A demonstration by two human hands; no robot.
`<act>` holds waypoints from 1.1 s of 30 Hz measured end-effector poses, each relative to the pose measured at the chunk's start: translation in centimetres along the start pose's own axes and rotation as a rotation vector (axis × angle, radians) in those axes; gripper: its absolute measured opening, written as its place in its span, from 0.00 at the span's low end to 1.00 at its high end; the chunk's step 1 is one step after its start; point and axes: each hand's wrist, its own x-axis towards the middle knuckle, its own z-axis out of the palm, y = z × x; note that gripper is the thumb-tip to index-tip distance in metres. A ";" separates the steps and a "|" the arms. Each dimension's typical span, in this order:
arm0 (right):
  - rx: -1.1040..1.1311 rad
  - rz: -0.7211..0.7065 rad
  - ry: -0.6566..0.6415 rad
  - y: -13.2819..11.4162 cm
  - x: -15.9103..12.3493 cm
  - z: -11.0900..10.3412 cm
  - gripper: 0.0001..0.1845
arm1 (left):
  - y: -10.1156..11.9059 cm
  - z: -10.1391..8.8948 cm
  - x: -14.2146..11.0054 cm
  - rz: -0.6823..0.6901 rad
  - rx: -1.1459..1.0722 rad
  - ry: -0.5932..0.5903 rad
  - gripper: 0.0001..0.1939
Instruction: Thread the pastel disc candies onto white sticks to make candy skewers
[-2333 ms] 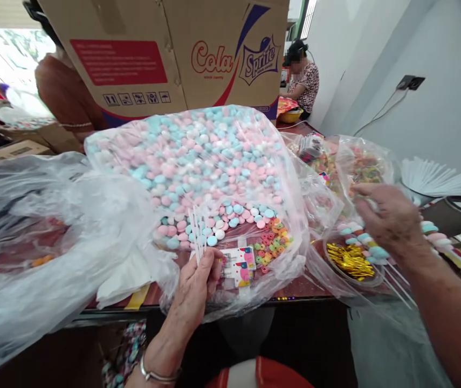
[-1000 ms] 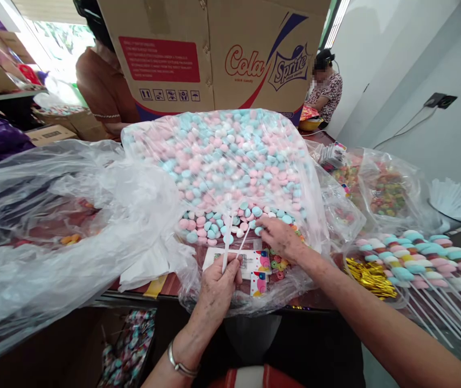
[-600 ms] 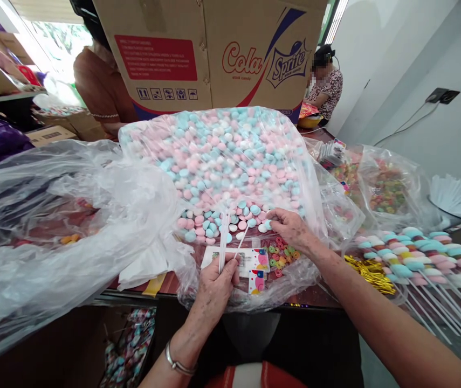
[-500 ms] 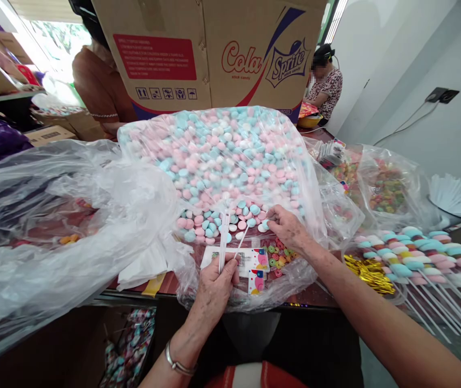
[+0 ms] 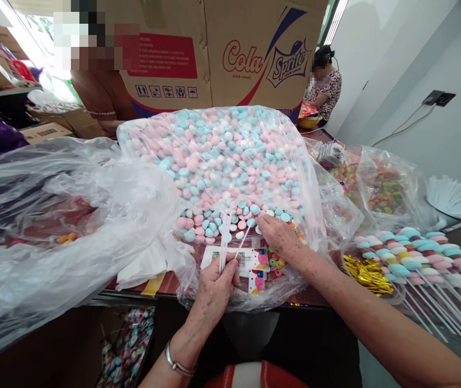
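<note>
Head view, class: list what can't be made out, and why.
Head view:
Whether the right hand grips one of the candies: hidden by the hand itself.
Lower ends of the white sticks: inside the left hand.
Print on the card: too small.
Part of one co-worker: behind the cardboard box.

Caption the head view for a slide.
Left hand gripping white sticks, right hand at pastel candies in a clear plastic bag.

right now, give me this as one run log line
left hand: holding white sticks | right hand: at loose candies, grip unclear | right side: gold strips, candy skewers
</note>
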 end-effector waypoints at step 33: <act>-0.016 -0.031 -0.034 -1.4 -2.0 -0.3 0.20 | -0.3 -0.2 0.0 0.053 0.149 -0.022 0.18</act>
